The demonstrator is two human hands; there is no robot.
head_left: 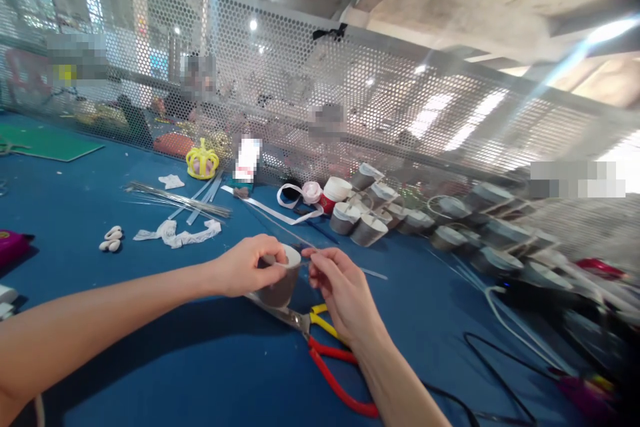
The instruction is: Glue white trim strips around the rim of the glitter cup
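Note:
My left hand (253, 265) is closed on the rim of a small grey cup (278, 290) with a white inside, its fingertips reaching over the edge. To the right of the cup, my right hand (340, 283) pinches a thin wire-like strand (277, 223) that runs up and left across the table. Scissors (303, 323) with one red and one yellow handle lie under the cup and my right wrist. The cup hides part of their blades. A short clear strip (375, 274) lies just past my right fingers.
Similar grey cups (369, 229) are grouped at the right along a perforated metal screen (300, 80). Wires (180, 199), white fabric scraps (175, 233), a yellow crown (203, 161) and a phone-like lit screen (247, 159) lie beyond my hands. Black cables (500, 373) run at lower right.

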